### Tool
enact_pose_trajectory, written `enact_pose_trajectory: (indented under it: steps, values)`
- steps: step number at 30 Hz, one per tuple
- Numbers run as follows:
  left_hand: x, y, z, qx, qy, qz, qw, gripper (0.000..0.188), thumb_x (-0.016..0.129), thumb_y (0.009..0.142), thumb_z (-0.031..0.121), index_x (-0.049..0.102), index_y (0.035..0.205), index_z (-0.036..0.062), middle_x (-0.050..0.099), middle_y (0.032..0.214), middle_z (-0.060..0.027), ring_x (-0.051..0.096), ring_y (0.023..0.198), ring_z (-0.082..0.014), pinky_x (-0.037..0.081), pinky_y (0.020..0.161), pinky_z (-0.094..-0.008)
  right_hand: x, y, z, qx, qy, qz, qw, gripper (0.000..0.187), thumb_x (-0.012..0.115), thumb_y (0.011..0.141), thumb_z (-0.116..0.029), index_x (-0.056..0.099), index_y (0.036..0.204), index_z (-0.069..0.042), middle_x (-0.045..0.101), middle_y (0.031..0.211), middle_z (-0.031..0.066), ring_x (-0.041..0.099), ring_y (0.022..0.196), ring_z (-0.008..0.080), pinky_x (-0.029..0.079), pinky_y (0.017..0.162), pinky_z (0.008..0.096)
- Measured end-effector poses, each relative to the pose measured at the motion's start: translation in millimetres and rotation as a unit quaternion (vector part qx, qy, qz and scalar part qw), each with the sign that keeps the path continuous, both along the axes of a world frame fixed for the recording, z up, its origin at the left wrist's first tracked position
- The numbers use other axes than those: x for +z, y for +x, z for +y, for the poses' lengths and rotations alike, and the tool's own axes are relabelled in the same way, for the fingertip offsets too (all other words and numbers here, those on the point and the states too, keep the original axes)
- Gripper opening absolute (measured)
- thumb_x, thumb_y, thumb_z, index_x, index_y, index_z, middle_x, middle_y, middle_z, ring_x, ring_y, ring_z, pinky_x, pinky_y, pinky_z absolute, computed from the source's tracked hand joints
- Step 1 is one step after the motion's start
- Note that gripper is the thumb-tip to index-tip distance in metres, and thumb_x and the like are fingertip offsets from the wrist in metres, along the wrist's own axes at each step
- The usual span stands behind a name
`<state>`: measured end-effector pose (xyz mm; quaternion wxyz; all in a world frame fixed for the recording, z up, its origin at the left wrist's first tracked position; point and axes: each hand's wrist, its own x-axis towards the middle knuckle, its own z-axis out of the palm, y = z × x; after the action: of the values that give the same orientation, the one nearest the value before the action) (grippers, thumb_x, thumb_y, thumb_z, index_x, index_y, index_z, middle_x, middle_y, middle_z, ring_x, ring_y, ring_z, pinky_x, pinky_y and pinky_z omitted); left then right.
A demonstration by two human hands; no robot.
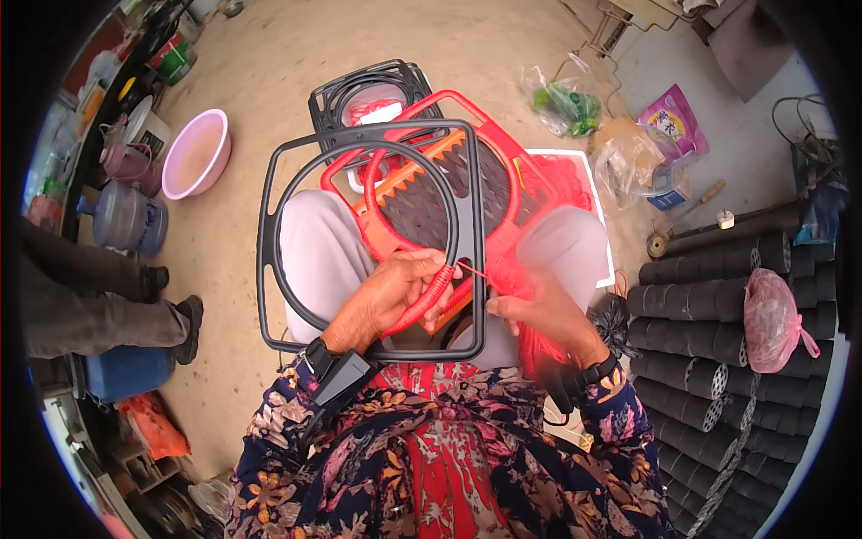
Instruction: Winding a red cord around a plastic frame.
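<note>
A black plastic frame (pixel 269 225) with a round ring inside lies across my lap. Part of the ring is wrapped in red cord (pixel 431 289). My left hand (pixel 386 292) grips that wrapped stretch of the ring near the frame's lower edge. My right hand (pixel 539 310) is just to the right, pinching a thin red strand that runs to the ring, with a blurred bunch of red cord (pixel 539 346) under it. A red frame (pixel 503 144) with an orange and black woven panel (pixel 422 202) lies under the black one, farther from me.
Another black frame (pixel 337 90) stands beyond my knees. A pink basin (pixel 193 153) and a water jug (pixel 126 216) are on the left, by another person's legs and shoes (pixel 108 305). Stacked black rolls (pixel 709 332) and a pink bag (pixel 772 319) fill the right. Plastic bags (pixel 620 144) lie ahead.
</note>
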<state>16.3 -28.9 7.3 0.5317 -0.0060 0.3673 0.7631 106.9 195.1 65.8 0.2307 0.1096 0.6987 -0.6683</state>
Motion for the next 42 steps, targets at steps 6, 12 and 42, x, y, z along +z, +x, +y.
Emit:
enact_pose_trajectory:
  steps: [6,12,42]
  values:
    - [-9.8,0.2,0.4,0.017,0.020,0.003,1.000,0.034,0.043,0.101,0.024,0.056,0.105,-0.0078,0.060,0.067,-0.0149,0.058,0.046,-0.0250,0.050,0.044,-0.0340,15.8,2.7,-10.3,-0.019,0.079,0.057,0.995,0.020,0.073,0.078,-0.016,0.063,0.087,-0.002,0.056,0.064,-0.0017,0.053,0.053,0.0072,0.043,0.049,0.0247]
    - [3.1,7.4,7.3,-0.020,-0.024,0.021,0.999,0.028,0.050,0.099,0.023,0.057,0.100,-0.0048,0.058,0.063,-0.0112,0.056,0.044,-0.0210,0.048,0.042,-0.0300,26.2,1.7,-11.2,0.027,0.100,0.065,0.993,0.024,0.074,0.076,-0.018,0.064,0.090,-0.002,0.057,0.065,-0.0020,0.053,0.054,0.0062,0.044,0.050,0.0237]
    - [32.4,18.3,51.3,0.035,0.007,0.051,0.998,0.027,0.056,0.096,0.022,0.056,0.093,-0.0049,0.061,0.067,-0.0149,0.061,0.056,-0.0214,0.054,0.049,-0.0328,10.5,-58.7,1.5,-0.200,-0.042,0.115,0.972,0.022,0.073,0.077,-0.008,0.065,0.095,0.001,0.067,0.086,0.0042,0.062,0.076,0.0107,0.050,0.071,0.0272]
